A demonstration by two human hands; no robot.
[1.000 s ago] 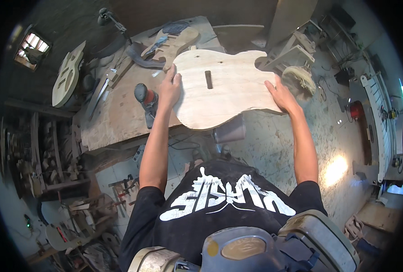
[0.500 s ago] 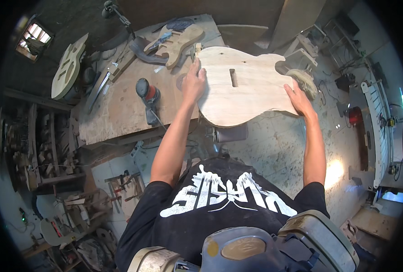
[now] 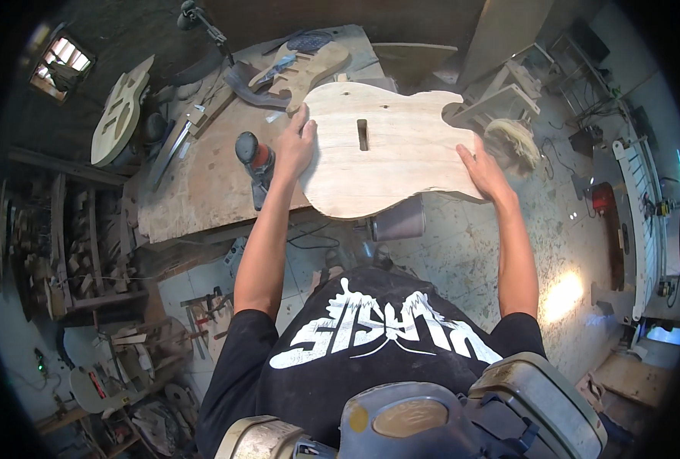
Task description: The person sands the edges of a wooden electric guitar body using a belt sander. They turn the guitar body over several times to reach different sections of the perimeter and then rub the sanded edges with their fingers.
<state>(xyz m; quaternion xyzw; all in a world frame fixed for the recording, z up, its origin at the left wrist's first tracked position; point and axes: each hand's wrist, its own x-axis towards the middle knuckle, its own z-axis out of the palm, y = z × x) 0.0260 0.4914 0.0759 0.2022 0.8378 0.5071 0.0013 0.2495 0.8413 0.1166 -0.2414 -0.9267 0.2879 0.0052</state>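
A pale bare-wood guitar body (image 3: 389,153) spans the space between my two hands, broad face up, with a dark rectangular slot and a few small holes in it. My left hand (image 3: 297,145) grips its rounded left edge, close to the bench. On the opposite edge, below the horn cutout, my right hand (image 3: 483,170) holds on with the thumb over the top face. The fingers under the wood are hidden. Just left of my left hand, a sander (image 3: 254,157) with a red collar stands on the bench.
The wooden workbench (image 3: 194,203) carries another guitar body (image 3: 321,65) at the back. One more pale body (image 3: 120,115) hangs at the far left. A cylinder (image 3: 399,220) stands below the held wood. A machine frame (image 3: 636,229) lines the right side; a cluttered shelf (image 3: 61,245) is at left.
Both my hands have shifted left with the guitar body, bringing it nearer the sander and uncovering more of the cylinder below. The hold on both edges looks the same.
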